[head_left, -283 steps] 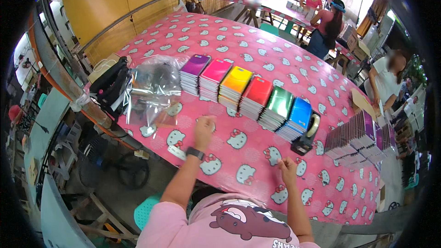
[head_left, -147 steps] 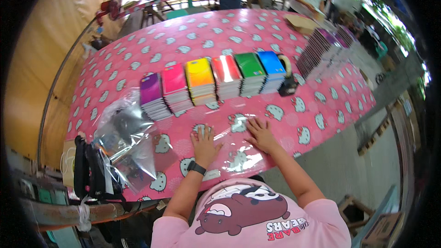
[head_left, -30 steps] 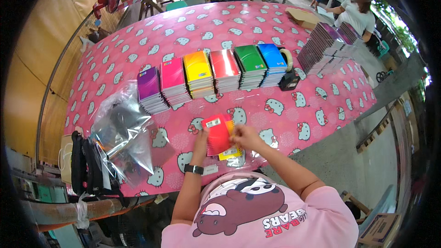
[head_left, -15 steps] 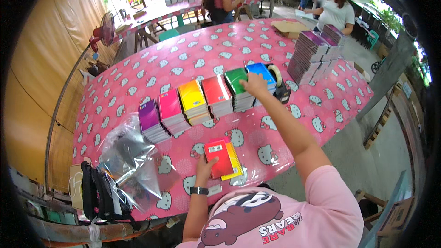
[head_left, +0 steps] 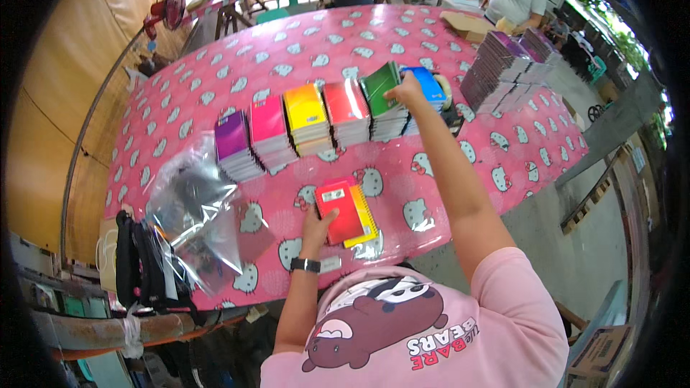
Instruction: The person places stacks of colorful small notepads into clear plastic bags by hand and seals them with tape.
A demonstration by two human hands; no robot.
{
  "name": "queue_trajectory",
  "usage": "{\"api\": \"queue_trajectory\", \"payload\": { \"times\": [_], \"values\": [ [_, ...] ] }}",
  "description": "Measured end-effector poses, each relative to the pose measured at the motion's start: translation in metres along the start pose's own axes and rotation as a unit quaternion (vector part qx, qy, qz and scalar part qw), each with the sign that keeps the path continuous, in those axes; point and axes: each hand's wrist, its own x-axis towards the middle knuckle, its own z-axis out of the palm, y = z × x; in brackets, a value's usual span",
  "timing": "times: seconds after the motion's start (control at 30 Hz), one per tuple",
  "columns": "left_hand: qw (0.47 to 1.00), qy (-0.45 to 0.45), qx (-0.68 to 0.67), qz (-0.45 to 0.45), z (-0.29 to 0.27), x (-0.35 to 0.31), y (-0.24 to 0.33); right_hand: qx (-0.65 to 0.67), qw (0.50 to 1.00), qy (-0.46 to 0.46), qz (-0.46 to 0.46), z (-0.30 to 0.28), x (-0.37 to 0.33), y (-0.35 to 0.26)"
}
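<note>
A row of notebook stacks crosses the middle of the table: purple (head_left: 231,134), pink (head_left: 268,116), yellow (head_left: 305,105), red (head_left: 346,103), green and blue (head_left: 426,88). My right hand (head_left: 407,91) reaches out to the green stack, its fingers pinched on the right edge of the top green notebook (head_left: 381,86), which is tilted up a little. Closer to me, my left hand (head_left: 315,228) grips the left edge of a red notebook (head_left: 342,213), thumb on its cover. Beneath that one lies a yellow spiral notebook (head_left: 367,224), sticking out at the right.
Clear plastic bags (head_left: 194,208) lie at the left, beside a black bag (head_left: 136,266) at the table edge. A tape roll (head_left: 445,92) sits behind the blue stack. Tall purple notebook piles (head_left: 496,72) and open cardboard (head_left: 467,26) stand far right, near a person in white (head_left: 516,3).
My right hand has closed on the top green notebook and raised its edge. The left hand still holds the red notebook over the yellow one. The view has shifted.
</note>
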Motion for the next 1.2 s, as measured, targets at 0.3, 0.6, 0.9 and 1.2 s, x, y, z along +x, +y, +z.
{"api": "queue_trajectory", "payload": {
  "times": [0.3,0.6,0.9,1.2],
  "values": [
    [0.995,0.046,-0.086,-0.033,-0.007,0.002,-0.01,-0.07,0.947,-0.194,-0.248,0.071,-0.267,-0.024],
    [1.0,-0.001,0.007,-0.014,-0.001,0.002,0.001,-0.02,0.954,0.266,-0.137,-0.027,-0.093,0.043],
    [1.0,-0.002,-0.012,0.009,-0.003,0.005,-0.001,-0.037,0.971,0.199,0.126,-0.046,-0.016,0.069],
    [0.998,0.014,-0.05,-0.017,-0.017,0.006,-0.012,0.047,0.921,0.145,-0.359,0.015,-0.19,0.0]
  ]
}}
